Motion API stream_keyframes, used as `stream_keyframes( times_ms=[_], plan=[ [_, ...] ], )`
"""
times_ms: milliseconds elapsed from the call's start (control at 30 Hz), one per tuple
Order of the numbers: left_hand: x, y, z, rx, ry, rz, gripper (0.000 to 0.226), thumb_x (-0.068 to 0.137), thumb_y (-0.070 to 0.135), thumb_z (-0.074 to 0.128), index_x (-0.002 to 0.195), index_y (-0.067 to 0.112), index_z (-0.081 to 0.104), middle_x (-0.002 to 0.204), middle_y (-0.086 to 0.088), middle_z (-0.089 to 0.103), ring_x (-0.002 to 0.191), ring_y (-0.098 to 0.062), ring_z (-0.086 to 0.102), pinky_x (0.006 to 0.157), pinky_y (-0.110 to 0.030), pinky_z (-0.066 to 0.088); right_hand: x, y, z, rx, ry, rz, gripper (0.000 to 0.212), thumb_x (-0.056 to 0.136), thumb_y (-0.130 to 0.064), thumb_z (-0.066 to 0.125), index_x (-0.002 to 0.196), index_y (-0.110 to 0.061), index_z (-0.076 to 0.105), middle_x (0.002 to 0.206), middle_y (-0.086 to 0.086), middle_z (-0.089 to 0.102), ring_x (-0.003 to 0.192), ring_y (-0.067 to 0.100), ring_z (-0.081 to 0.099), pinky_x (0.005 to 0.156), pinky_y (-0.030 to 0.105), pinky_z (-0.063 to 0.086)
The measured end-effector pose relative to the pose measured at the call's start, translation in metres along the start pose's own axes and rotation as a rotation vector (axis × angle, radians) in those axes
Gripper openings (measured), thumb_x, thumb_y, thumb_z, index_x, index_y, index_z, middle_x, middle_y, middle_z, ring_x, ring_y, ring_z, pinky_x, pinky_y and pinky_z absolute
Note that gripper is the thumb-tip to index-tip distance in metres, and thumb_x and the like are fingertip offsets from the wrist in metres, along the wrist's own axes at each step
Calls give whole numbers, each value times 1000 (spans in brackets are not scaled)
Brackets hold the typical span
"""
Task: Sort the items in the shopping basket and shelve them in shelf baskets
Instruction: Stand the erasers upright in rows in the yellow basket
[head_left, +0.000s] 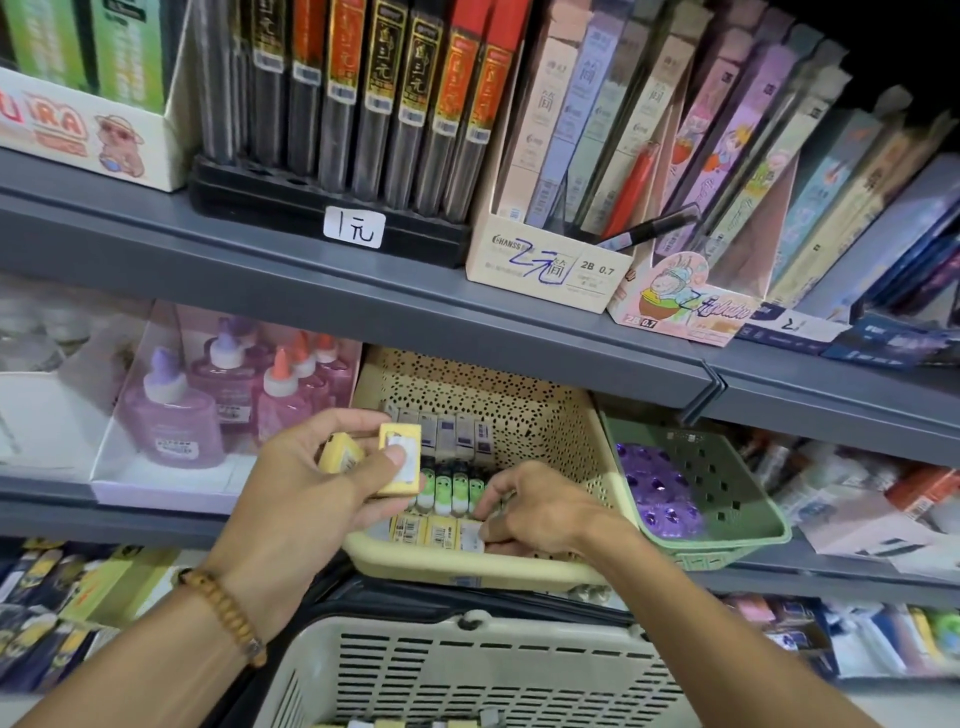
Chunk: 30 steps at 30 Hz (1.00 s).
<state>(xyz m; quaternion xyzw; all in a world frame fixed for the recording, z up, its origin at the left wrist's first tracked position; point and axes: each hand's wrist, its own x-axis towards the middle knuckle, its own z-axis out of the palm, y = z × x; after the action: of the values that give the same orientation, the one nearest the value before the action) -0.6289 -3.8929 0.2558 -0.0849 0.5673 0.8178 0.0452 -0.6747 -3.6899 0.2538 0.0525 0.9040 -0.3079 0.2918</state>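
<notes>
1. My left hand (311, 467) hangs in front of the cream shelf basket (587, 457), its grip curled round two small yellow boxes (400, 460); the thumb presses on the white label of the nearer one.
2. A beaded bracelet (223, 613) sits on the left wrist.
3. My right hand (540, 512) reaches into the front of the cream shelf basket, fingers bent down onto the front row of yellow boxes (441, 532) there. Its fingertips pinch at the rightmost box of that row, a narrow grip.
4. Inside the cream shelf basket the stock lies in rows: grey-labelled boxes (452, 436) at the back, green-and-white items (452, 488) in the middle, the yellow row at the front rim.
5. Just right of it, touching its side, is a green shelf basket (727, 499) holding purple items (660, 493).
6. The shopping basket (467, 670) sits below my hands at the bottom edge of the view; a few small boxes show inside it, too cut off to tell apart.
7. Left of the cream shelf basket a tray holds glue bottles (176, 415) with pale purple liquid.
8. On the upper shelf (311, 280) stand lead-refill tubes (384, 104) and cartons of slim boxes (561, 135), with handwritten price tags.
</notes>
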Motion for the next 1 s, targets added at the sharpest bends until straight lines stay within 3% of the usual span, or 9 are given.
stream_keyframes(
  times_ms=[100, 233, 367, 567, 633, 700, 800, 900, 1000],
  plan=[
    [-3, 0, 1, 53, -18, 27, 28, 80, -2, 70, 97, 21, 72, 101, -17, 69, 81, -28, 74, 63, -27, 60, -8, -3, 0, 8, 73, -53, 8, 97, -13, 58, 94, -15, 66, 96, 5, 66, 61, 7, 68, 60, 20, 54],
    [-6, 4, 4, 106, -56, 42, 31, 80, -2, 71, 101, 21, 69, 100, -21, 65, 80, -28, 74, 64, -29, 60, -24, -20, 1, 405, 126, -323, 21, 95, -32, 61, 103, -14, 70, 86, 1, 72, 65, 14, 65, 58, 26, 51],
    [-9, 2, 9, 119, -51, 9, 33, 81, -1, 69, 109, 15, 61, 100, -17, 66, 76, -22, 74, 60, -25, 59, -33, -39, 7, 471, 25, -469, 9, 90, -10, 69, 98, -9, 71, 75, 3, 68, 58, 8, 62, 48, 18, 49],
    [-11, 7, 11, 55, -43, -122, 14, 99, 18, 49, 103, 10, 60, 81, -15, 75, 67, -27, 74, 51, -28, 59, -22, -8, -24, 437, 200, -217, 10, 88, -4, 69, 97, -9, 70, 82, 7, 72, 65, 10, 65, 59, 20, 52],
    [-10, 7, 10, 174, -14, -72, 20, 99, 25, 49, 96, 11, 63, 66, -12, 72, 44, -21, 64, 33, -24, 47, -19, 9, -27, 260, 125, -80, 6, 89, -5, 67, 92, -9, 69, 80, 4, 70, 65, 10, 63, 63, 22, 54],
    [-5, 5, 7, 258, 69, -24, 26, 97, 29, 51, 84, 14, 67, 56, -6, 64, 35, -12, 48, 31, -16, 33, -12, 16, -22, 158, 49, 10, 7, 89, -4, 67, 88, -11, 69, 75, 2, 68, 64, 11, 63, 70, 26, 58],
    [0, 3, 2, 250, 98, -58, 27, 97, 30, 53, 78, 23, 70, 63, -3, 49, 44, -10, 41, 35, -15, 31, -1, 14, -12, -1, 48, 41, 8, 89, -6, 68, 88, -13, 71, 68, -2, 68, 57, 8, 65, 63, 23, 57],
    [-1, 6, 0, 205, -17, -89, 17, 98, 16, 51, 95, 20, 67, 63, -3, 52, 44, -12, 48, 35, -21, 35, 3, 14, -10, 4, 86, 66, 8, 87, -3, 69, 85, -10, 71, 76, 3, 70, 59, 10, 67, 59, 21, 56],
    [-4, 9, 2, 170, -63, -73, 16, 97, 7, 50, 104, 17, 61, 85, -12, 57, 52, -17, 62, 39, -24, 44, 1, 16, -11, 0, 82, 57, 13, 85, 1, 71, 77, -10, 70, 77, 4, 70, 54, 7, 66, 52, 18, 52]
  ],
)
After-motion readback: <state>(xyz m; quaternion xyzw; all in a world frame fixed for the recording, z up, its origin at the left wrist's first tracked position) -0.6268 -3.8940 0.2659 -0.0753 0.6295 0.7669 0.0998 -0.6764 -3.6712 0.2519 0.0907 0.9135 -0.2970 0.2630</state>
